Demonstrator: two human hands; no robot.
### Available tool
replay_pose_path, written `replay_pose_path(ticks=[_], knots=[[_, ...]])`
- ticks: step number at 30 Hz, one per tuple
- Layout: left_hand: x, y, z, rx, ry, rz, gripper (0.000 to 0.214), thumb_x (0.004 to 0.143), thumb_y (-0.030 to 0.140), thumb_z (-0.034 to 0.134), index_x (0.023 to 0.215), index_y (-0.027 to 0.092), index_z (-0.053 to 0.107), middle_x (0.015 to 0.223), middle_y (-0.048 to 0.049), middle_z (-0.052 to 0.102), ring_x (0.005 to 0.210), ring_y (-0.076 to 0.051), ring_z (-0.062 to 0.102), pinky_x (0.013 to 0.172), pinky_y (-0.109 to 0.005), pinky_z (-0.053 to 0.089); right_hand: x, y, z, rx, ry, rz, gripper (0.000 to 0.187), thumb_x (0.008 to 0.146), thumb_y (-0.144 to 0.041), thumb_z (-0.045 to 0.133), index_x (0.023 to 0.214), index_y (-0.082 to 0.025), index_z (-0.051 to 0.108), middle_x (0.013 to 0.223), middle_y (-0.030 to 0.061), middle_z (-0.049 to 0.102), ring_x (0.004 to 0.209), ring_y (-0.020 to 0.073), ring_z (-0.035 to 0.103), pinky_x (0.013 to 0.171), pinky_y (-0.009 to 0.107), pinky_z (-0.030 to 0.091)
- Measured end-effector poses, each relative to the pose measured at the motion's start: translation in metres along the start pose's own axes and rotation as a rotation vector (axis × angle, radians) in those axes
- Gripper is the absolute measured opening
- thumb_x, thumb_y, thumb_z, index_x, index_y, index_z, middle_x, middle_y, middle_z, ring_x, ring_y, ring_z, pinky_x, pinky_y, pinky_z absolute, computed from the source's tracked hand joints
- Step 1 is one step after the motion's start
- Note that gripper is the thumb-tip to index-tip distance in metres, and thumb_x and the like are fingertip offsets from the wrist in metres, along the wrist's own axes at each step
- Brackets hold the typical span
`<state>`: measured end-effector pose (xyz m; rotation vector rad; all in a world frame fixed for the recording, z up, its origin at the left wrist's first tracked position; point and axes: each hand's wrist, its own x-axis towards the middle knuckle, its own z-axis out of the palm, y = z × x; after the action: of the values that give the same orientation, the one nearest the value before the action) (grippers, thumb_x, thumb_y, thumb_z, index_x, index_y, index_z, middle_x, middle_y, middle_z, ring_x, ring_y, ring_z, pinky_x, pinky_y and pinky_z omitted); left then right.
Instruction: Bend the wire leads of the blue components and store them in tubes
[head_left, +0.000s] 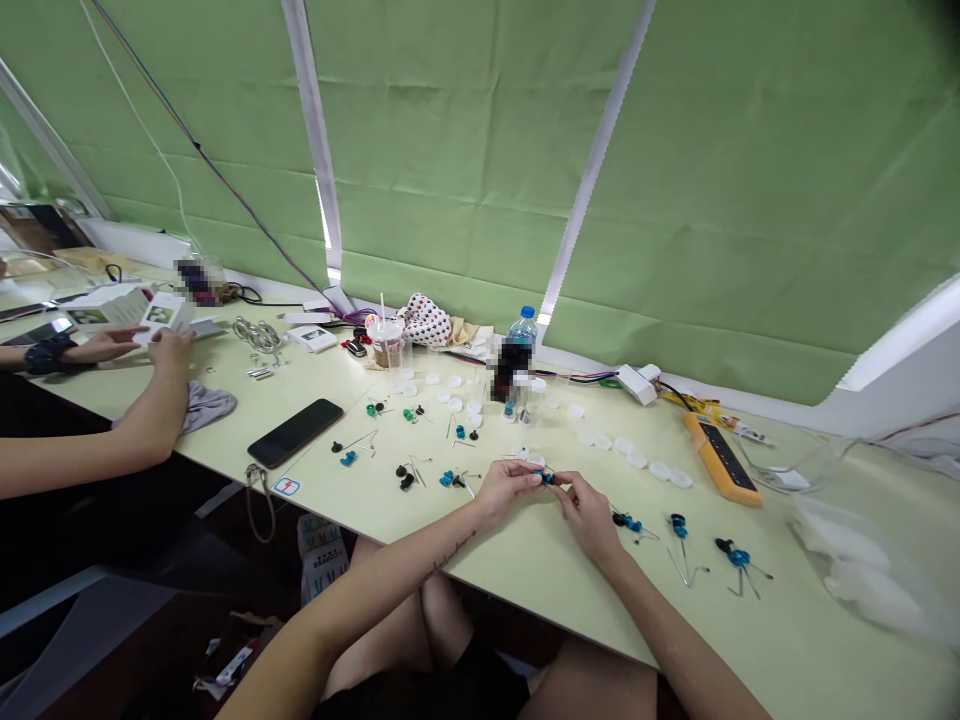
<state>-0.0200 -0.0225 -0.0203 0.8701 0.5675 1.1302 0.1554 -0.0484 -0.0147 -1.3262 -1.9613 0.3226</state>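
Over the pale table, my left hand [508, 490] and my right hand [588, 512] meet fingertip to fingertip. Between them they pinch a small blue and black part [546, 478], mostly covered by the fingers, so its exact kind does not show. To the right of my right hand lie similar blue and black parts with thin bent metal rods, such as one blue part [679, 527] and another blue part [739, 557]. Left of my left hand rest more of these, among them a blue piece [448, 478], a black piece [406, 478] and a green piece [409, 413].
White round caps [622, 446] run across the table's middle. A phone [295, 432], a drink cup [388, 345], a water bottle [523, 328], an orange power strip [721, 458] and a clear bag [862, 560] lie around. At left, a co-worker's hands hold a white box [163, 313].
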Motion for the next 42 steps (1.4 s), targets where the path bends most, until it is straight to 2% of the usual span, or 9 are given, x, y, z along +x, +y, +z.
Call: replay_pose_path(ticks=[4, 17, 23, 32, 42], knots=[[0.0002, -0.0012, 0.0, -0.001, 0.004, 0.001, 0.036, 0.059, 0.029, 0.08, 0.088, 0.01, 0.07, 0.092, -0.0131, 0.07, 0.083, -0.021, 0.065, 0.088, -0.038, 0.046, 0.0001, -0.003, -0.0019, -0.024, -0.019, -0.004, 0.032, 0.092, -0.046, 0.036, 0.097, -0.02, 0.054, 0.069, 0.0012, 0.064, 0.053, 0.015, 0.057, 0.058, 0.026, 0.045], [-0.0001, 0.0011, 0.0018, 0.001, -0.012, 0.0, 0.034, 0.059, 0.027, 0.08, 0.087, 0.01, 0.071, 0.09, -0.012, 0.07, 0.082, -0.02, 0.064, 0.088, -0.039, 0.046, 0.0005, -0.0043, -0.0019, 0.006, -0.066, 0.021, 0.029, 0.093, -0.045, 0.035, 0.099, -0.022, 0.053, 0.074, 0.0024, 0.065, 0.057, 0.0158, 0.058, 0.061, 0.027, 0.044], [-0.0001, 0.0012, 0.0025, 0.035, 0.005, -0.008, 0.037, 0.057, 0.03, 0.081, 0.086, 0.009, 0.071, 0.087, -0.0125, 0.07, 0.078, -0.02, 0.065, 0.083, -0.037, 0.047, 0.0003, -0.0048, -0.0035, -0.025, -0.078, 0.013, 0.029, 0.093, -0.043, 0.034, 0.1, -0.021, 0.052, 0.067, 0.0001, 0.062, 0.057, 0.0157, 0.058, 0.061, 0.027, 0.044], [-0.0004, 0.0044, 0.0037, 0.055, 0.001, -0.019, 0.038, 0.059, 0.035, 0.079, 0.086, 0.009, 0.071, 0.087, -0.012, 0.07, 0.074, -0.018, 0.064, 0.079, -0.034, 0.048, 0.0002, 0.0024, 0.0012, 0.021, -0.102, -0.007, 0.026, 0.092, -0.041, 0.039, 0.107, -0.022, 0.048, 0.091, 0.0039, 0.066, 0.057, 0.0148, 0.059, 0.061, 0.028, 0.046], [0.0041, -0.0036, -0.0015, 0.144, 0.005, 0.023, 0.031, 0.059, 0.032, 0.079, 0.079, 0.01, 0.07, 0.078, -0.009, 0.069, 0.069, -0.016, 0.061, 0.073, -0.03, 0.046, 0.0002, 0.0042, 0.0015, -0.072, -0.12, -0.077, 0.026, 0.094, -0.037, 0.034, 0.104, -0.021, 0.052, 0.096, 0.0059, 0.067, 0.061, 0.0162, 0.062, 0.064, 0.029, 0.048]])
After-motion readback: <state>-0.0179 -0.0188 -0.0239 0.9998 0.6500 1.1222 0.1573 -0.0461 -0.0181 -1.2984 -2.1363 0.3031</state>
